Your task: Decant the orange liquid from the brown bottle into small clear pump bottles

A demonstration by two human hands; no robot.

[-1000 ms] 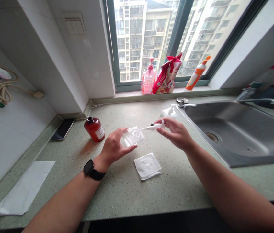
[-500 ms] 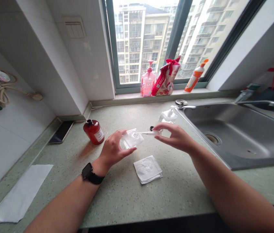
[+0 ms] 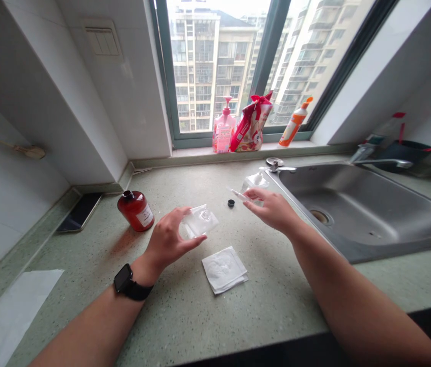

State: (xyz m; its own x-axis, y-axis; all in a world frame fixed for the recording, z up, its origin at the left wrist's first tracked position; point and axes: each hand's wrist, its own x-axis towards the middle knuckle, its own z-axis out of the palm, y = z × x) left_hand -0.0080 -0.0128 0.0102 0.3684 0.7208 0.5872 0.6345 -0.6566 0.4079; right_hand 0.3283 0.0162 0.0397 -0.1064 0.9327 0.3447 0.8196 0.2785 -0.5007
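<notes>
My left hand (image 3: 167, 235) is closed round the side of a clear square bottle (image 3: 201, 222), tilted, with its uncapped round mouth showing. In my right hand (image 3: 271, 206), pinched between thumb and fingers, is a slender white stick (image 3: 239, 194) with a thin tip; its exact kind is unclear. The tip points left, apart from the bottle. Just left of the right fingers lies a small black cap (image 3: 231, 203). Behind that hand stands another clear container (image 3: 256, 181), partly hidden. A folded white tissue (image 3: 224, 270) lies on the counter between my forearms.
An open reddish-brown bottle (image 3: 136, 211) stands left of my left hand, near a dark phone (image 3: 80, 213). White paper (image 3: 17, 311) lies at the lower left. The steel sink (image 3: 376, 209) is on the right. A pink pump bottle (image 3: 223, 130), red bag (image 3: 251, 125) and orange bottle (image 3: 294, 125) line the sill.
My right hand has drawn the white stick away from the clear bottle's mouth, and its tip now points up and left. The view has shifted slightly right.
</notes>
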